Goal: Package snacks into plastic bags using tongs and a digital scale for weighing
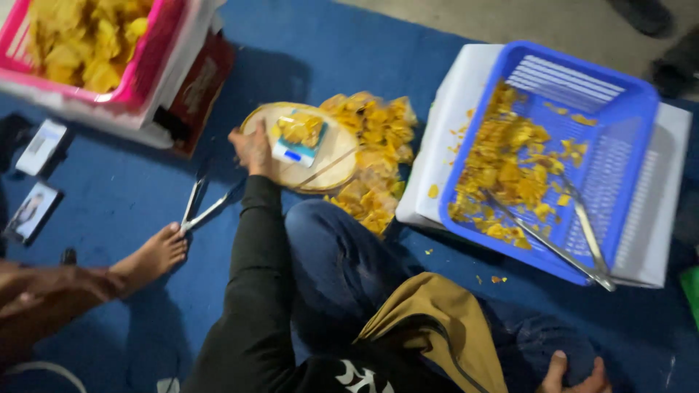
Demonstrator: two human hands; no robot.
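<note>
Seated worker's left hand (253,149), fingers curled on the rim of the round wooden board (320,164) at upper centre, which carries a small scale (298,140) heaped with yellow chips. A nudge could tip the scale, spilling chips onto the blue mat (145,306). Right hand (575,376), lower right, rests spread and empty.

The person's left arm, in a black sleeve, stretches forward from the lower middle of the view, its left hand (254,149) held palm down with loosely curled fingers (241,143) pointing away from the body. The right hand (575,375) lies low at the bottom edge, close to the body, thumb raised beside its partly hidden fingers.
</note>
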